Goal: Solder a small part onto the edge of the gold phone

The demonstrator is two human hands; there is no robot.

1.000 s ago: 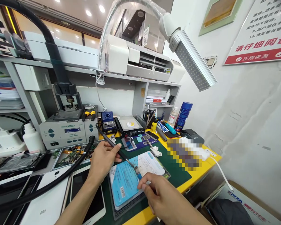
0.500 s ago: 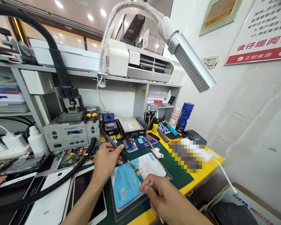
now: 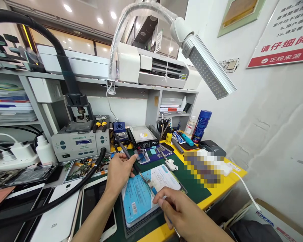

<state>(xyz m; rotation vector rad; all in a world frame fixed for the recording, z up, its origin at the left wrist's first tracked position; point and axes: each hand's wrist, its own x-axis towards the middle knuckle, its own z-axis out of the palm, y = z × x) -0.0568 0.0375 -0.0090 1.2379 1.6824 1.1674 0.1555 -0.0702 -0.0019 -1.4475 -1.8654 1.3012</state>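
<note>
My left hand [image 3: 121,169] is closed on a soldering iron [image 3: 131,159] with a dark handle. The iron slants down to the right, its metal end close to the head of a slim blue-handled tool [image 3: 154,190]. My right hand [image 3: 173,203] pinches that tool; its metal head points up and left, and whether the two tips touch I cannot tell. Beneath both tips lies a blue and white package [image 3: 136,201] with printed text and a barcode. It rests on a dark perforated pad [image 3: 128,232] on a green mat [image 3: 200,191].
Left of my arm lie a white-framed phone [image 3: 109,222] and a white phone [image 3: 57,215], crossed by a thick black hose [image 3: 73,191]. A grey rework station [image 3: 78,144] stands behind them. A lamp [image 3: 209,65] hangs overhead. Bottles and a blue spray can [image 3: 202,126] stand at the back right.
The whole view has shifted slightly, so things sit a little further right. Both hands keep their grips, and the tool tips remain close together over the package.
</note>
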